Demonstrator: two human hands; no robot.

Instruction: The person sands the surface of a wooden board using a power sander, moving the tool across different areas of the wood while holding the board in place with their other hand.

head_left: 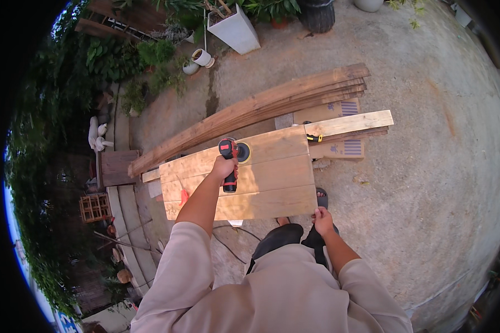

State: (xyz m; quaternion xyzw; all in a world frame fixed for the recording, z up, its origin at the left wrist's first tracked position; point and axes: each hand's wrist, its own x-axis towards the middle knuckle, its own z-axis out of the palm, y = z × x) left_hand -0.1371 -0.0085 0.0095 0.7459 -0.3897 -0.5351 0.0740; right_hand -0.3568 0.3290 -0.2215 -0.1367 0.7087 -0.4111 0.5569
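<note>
A pale wooden panel [278, 175] made of several boards lies in front of me. My left hand [225, 167] is wrapped round the grip of a red and black cordless drill [228, 147]. On the drill's right side, a round dark sanding pad [243, 153] with a yellow rim is against or just above the panel's far part; I cannot tell which. At the panel's near right corner, my right hand [323, 221] is closed on the edge, its thumb on top. A small orange-red object [184, 196] lies on the panel, partly behind my left forearm.
Beyond the panel lies a stack of long brown planks [261, 104]. A pale board [353, 122] sticks out to the right beside a yellow and black tape measure [315, 138], over flattened cardboard [344, 149]. A dark cable [228, 247] trails near my feet. Potted plants [233, 30] stand at the back.
</note>
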